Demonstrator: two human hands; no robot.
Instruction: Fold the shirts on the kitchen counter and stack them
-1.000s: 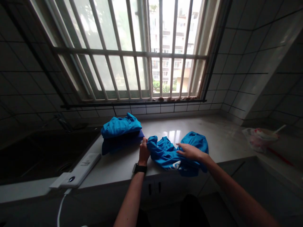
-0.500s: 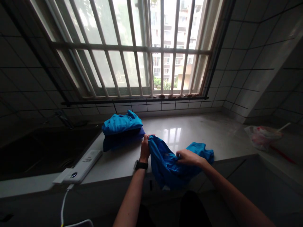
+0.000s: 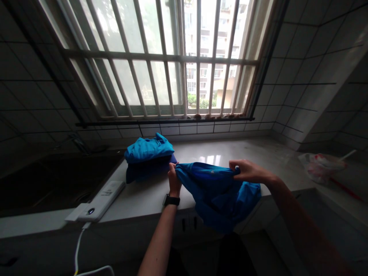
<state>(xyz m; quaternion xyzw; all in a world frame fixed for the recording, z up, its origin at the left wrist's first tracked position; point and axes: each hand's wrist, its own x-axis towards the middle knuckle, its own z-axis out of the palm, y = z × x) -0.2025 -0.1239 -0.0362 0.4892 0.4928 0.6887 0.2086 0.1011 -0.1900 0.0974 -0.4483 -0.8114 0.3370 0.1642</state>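
Note:
A blue garment is stretched between my two hands over the counter's front edge, its lower part hanging down in folds. My left hand, with a dark watch on the wrist, pinches its left upper corner. At the right, my right hand is closed on the upper edge of the cloth. The garment's exact kind does not show. Just beyond my left hand lies a stack of folded clothes, a bright blue one on top of a dark blue one.
A white power strip with a cable rests on the counter beside the dark sink. A plastic bag stands at the right. Behind the counter is a barred window.
My right hand has moved up and to the right, pulling the garment's upper edge out nearly straight. My left hand keeps its hold, shifted slightly left.

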